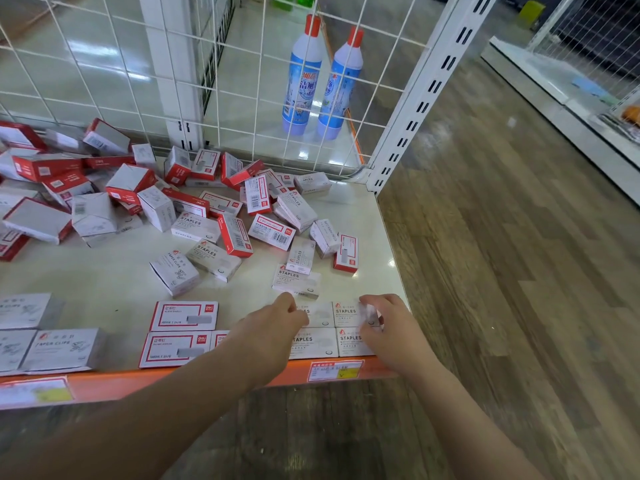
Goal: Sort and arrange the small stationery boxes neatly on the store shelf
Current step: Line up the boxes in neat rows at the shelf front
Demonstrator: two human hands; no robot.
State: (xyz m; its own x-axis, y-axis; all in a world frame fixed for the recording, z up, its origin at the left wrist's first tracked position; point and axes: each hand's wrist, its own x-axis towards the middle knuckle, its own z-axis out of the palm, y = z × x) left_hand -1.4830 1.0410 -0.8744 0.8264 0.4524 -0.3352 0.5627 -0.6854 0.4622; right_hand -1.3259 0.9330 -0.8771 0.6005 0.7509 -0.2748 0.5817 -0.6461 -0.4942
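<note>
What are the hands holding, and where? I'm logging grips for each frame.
Neither lifts anything. The right hand rests its fingers on the top of a flat staples box in the front row; the left hand touches the neighbouring box. Blur hides any pinch.

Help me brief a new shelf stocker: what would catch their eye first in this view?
First, the jumbled heap of red and white boxes across the back left of the shelf. Next, the neat rows along the orange front edge, where the left hand and right hand rest on white staples boxes. Behind the wire grid stand two blue bottles with red caps.
</note>
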